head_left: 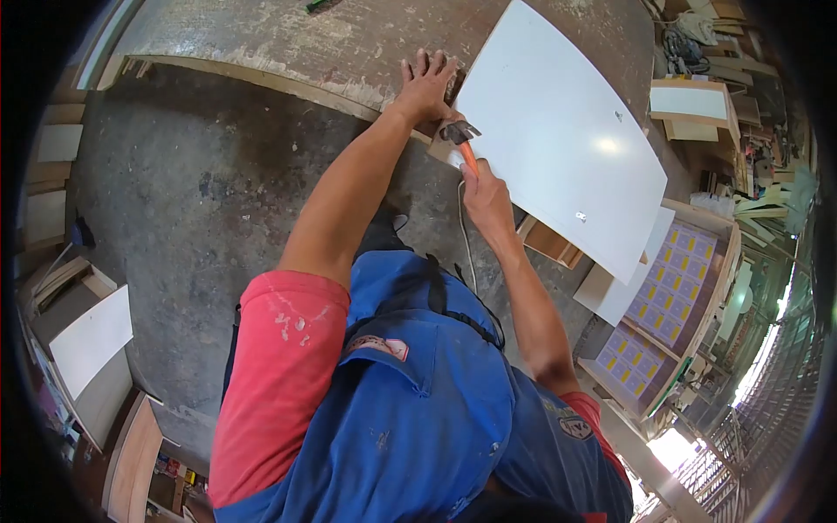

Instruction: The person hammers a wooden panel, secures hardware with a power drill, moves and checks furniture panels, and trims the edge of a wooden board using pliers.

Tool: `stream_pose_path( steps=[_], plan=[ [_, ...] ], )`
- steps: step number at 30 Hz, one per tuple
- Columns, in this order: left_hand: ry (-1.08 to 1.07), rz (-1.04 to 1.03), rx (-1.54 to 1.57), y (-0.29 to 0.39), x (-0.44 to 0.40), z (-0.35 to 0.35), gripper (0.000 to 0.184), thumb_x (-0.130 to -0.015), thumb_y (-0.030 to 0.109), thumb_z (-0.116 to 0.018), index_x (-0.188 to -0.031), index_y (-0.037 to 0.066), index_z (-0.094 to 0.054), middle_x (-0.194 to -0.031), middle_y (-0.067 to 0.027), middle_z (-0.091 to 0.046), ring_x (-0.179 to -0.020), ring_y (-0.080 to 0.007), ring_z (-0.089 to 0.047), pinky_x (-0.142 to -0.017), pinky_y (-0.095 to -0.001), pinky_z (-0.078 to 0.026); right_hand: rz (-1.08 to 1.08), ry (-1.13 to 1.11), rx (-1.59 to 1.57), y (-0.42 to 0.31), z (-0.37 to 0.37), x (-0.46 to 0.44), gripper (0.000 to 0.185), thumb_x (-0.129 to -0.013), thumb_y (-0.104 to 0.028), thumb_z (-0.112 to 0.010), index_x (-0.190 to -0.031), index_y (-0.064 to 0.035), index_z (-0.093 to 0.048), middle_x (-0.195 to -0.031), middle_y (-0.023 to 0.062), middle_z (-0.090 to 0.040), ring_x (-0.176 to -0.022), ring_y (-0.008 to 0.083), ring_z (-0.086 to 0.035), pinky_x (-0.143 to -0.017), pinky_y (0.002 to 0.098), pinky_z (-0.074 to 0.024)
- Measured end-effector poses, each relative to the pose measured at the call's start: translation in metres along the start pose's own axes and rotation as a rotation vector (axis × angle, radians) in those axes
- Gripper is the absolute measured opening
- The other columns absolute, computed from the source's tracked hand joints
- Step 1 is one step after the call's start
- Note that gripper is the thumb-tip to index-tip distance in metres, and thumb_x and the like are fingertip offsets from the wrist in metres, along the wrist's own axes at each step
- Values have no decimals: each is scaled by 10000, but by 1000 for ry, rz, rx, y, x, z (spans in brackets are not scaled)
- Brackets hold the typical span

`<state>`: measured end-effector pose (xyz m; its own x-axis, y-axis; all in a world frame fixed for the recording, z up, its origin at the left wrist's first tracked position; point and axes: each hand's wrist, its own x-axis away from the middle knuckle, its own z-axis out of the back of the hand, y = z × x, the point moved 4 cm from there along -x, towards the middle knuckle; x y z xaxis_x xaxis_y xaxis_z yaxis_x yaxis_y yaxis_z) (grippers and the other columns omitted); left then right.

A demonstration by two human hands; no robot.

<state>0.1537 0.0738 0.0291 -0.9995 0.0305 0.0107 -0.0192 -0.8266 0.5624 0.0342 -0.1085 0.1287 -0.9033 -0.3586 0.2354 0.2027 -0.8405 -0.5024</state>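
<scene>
My right hand [488, 202] is closed around the orange handle of a claw hammer [471, 157]. The dark hammer head sits by the near left edge of a large white panel [558, 113], close to my left wrist. I cannot tell whether the head touches anything. With fingers spread, my left hand [426, 89] rests on the worn wooden tabletop [349, 52], just left of the panel. Part of the panel lies on that table, and its near end reaches past the table's edge. What is directly under the hammer head is hidden.
Below the panel's near side shows a wooden box-like frame [549, 240]. At right stands a cabinet [671, 296] with a purple-and-yellow patterned inside. White boards [91, 340] lean at left. A cord [466, 231] hangs near my body. A green item [318, 4] lies on the table's far side.
</scene>
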Motion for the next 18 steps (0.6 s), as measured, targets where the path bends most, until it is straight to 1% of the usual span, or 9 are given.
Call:
stream_pose_path(
  steps=[2, 3, 5, 7, 9, 11, 14, 15, 18],
  plan=[
    [14, -14, 24, -3, 0, -2, 1377, -476, 709, -817, -1558, 137, -186, -1613, -188, -130, -1473, -469, 7, -1130, -684, -1, 19, 99, -25, -6, 6, 7, 292, -1013, -280, -459, -1048, 8, -488, -662, 307, -598, -663, 524, -602, -545, 580, -451],
    [36, -23, 53, -2, 2, -2, 1378, -479, 710, -815, -1559, 135, -182, -1614, -184, -134, -1475, -463, 1, -1134, -680, -3, 15, 95, -24, 0, 1, 6, 292, -1013, -280, -459, -1048, 8, -488, -662, 307, -598, -663, 524, -602, -545, 580, -451],
    [23, -7, 38, 2, 6, -3, 1374, -485, 708, -814, -1559, 131, -179, -1613, -182, -140, -1477, -457, -6, -1136, -677, -6, 1, 15, 75, 14, -15, 4, 295, -1010, -279, -468, -1048, 13, -482, -657, 299, -599, -656, 520, -604, -541, 580, -448],
    [38, 9, 7, -2, -1, 6, 1371, -492, 706, -813, -1559, 126, -177, -1612, -180, -147, -1478, -452, -13, -1137, -674, -10, 26, -22, 66, 4, 3, -7, 301, -1009, -282, -469, -1045, 16, -483, -653, 296, -599, -655, 520, -604, -545, 580, -452],
    [16, 5, 19, 2, 3, 4, 1371, -501, 705, -811, -1562, 128, -162, -1615, -175, -138, -1481, -444, -6, -1140, -670, -12, 18, -70, 57, 1, 4, 1, 308, -1008, -286, -471, -1041, 20, -483, -650, 293, -599, -653, 520, -604, -550, 580, -456],
    [0, 23, 22, 3, 2, 8, 1352, -516, 682, -819, -1563, 139, -158, -1616, -178, -128, -1482, -442, -4, -1147, -657, -5, 22, 114, 7, 1, 2, 4, 316, -1010, -299, -466, -1025, 15, -496, -649, 295, -596, -656, 511, -608, -562, 578, -461],
    [-24, 28, 25, 7, 8, 2, 1333, -532, 662, -826, -1564, 148, -157, -1618, -181, -118, -1482, -441, -7, -1156, -644, -2, 27, 30, 79, 16, -11, 1, 307, -1011, -303, -464, -1040, 0, -511, -661, 290, -604, -653, 498, -613, -565, 572, -463],
    [-10, 28, 16, 3, 4, 5, 1332, -533, 665, -826, -1563, 146, -159, -1618, -181, -117, -1482, -442, -11, -1157, -643, -6, 44, 36, 79, 10, -2, -7, 307, -1011, -303, -464, -1040, 0, -511, -661, 290, -604, -653, 498, -613, -565, 572, -463],
    [27, 13, -21, 1, 2, -1, 1337, -528, 675, -820, -1561, 141, -162, -1618, -182, -114, -1481, -444, -14, -1158, -642, -8, -24, -31, -17, -1, 15, 1, 297, -1012, -295, -461, -1061, -8, -519, -693, 289, -618, -653, 495, -614, -561, 568, -462]
  ],
)
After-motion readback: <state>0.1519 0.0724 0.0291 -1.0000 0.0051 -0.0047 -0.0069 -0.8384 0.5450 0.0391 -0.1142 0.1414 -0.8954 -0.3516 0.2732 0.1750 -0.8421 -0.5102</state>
